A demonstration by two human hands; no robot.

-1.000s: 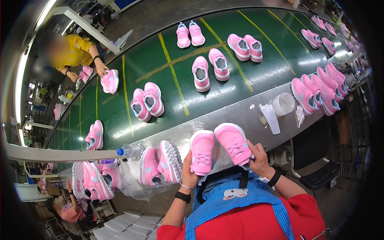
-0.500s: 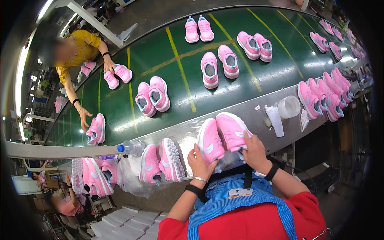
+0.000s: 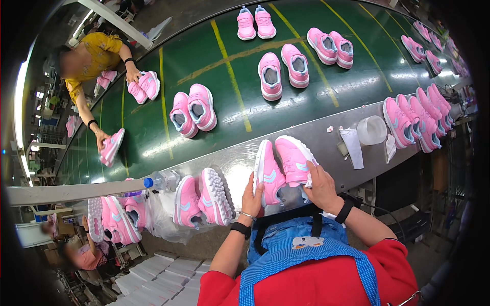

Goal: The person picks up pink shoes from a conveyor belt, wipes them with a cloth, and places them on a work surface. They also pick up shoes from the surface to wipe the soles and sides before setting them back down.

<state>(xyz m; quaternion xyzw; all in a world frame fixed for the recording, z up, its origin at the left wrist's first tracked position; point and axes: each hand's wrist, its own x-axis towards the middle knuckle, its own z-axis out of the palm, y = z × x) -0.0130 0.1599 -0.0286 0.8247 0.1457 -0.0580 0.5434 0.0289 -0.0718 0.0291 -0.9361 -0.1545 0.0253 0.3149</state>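
Observation:
Two pink sneakers with white soles and pale blue chevrons stand side by side on the metal ledge in front of me, toes pointing away. My left hand [image 3: 251,199] grips the left sneaker [image 3: 269,171] near its heel, thumb along the side. Fingers of my right hand [image 3: 323,190] wrap the heel end of the right sneaker [image 3: 294,160]; a bit of white material shows beneath them. Left of my hands, another pink sneaker [image 3: 188,201] rests beside one lying on its side, its knobbly sole [image 3: 216,196] showing.
Beyond the metal ledge [image 3: 332,109], a green conveyor belt [image 3: 219,148] carries several pink pairs. A co-worker in yellow [image 3: 99,53] handles sneakers at far left. Right along the ledge are a white tub [image 3: 371,130] and a row of sneakers [image 3: 418,117]; leftward, a bottle [image 3: 166,180] and a white rail [image 3: 76,194].
My hands and their two sneakers have shifted slightly away from me, and the left sneaker stands straighter. The co-worker's nearer hand, empty before, now holds a raised pink sneaker.

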